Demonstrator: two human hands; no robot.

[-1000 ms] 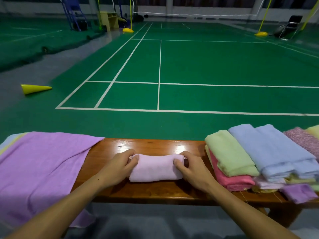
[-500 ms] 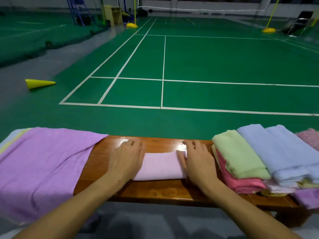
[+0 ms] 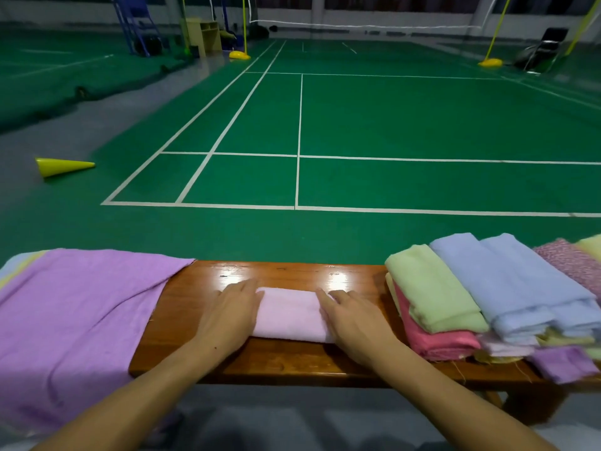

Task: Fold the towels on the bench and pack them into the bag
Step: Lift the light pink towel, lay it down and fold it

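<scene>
left hand point(image 3: 227, 315) and right hand point(image 3: 353, 319) — both flat, fingers spread, gripping nothing — pressed on ends of folded pale pink towel point(image 3: 289, 314) on glossy brown wooden worktop point(image 3: 292, 361).

You are looking across a green sports floor point(image 3: 422, 125) marked with white court lines point(image 3: 298, 138). A strip of grey floor point(image 3: 97, 125) runs along its left side, where a yellow cone point(image 3: 63, 166) lies tipped over. A white net point(image 3: 357, 26) stretches between yellow posts on yellow bases point(image 3: 239, 55) at the far end. A blue ladder-like frame point(image 3: 130, 24) and a pale cabinet point(image 3: 203, 34) stand far left; a dark chair point(image 3: 543, 50) sits far right. Overhead light glares on the glossy wooden surface point(image 3: 292, 275) in front of you.
</scene>
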